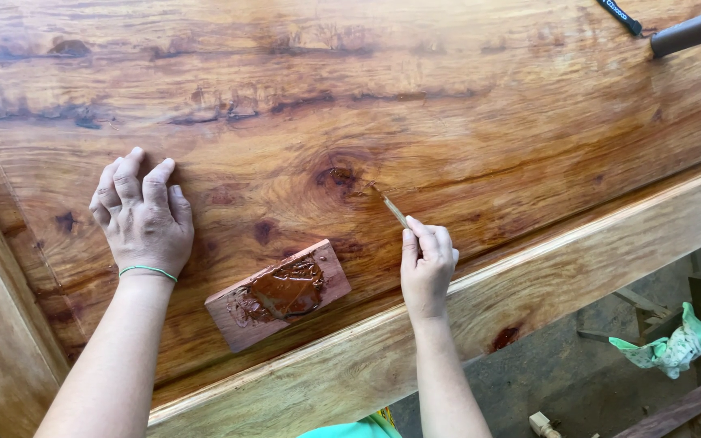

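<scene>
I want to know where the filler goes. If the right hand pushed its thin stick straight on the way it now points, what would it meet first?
Probably the dark knot in the wooden slab: the right hand aims its stick up-left, and the tip already sits at the knot's crack.

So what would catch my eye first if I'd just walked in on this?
Probably the big glossy wooden slab with its dark knot near the middle. The right hand pokes a thin stick toward that knot, the left hand lies flat on the wood, and between them sits a small wooden block smeared with reddish-brown paste.
</scene>
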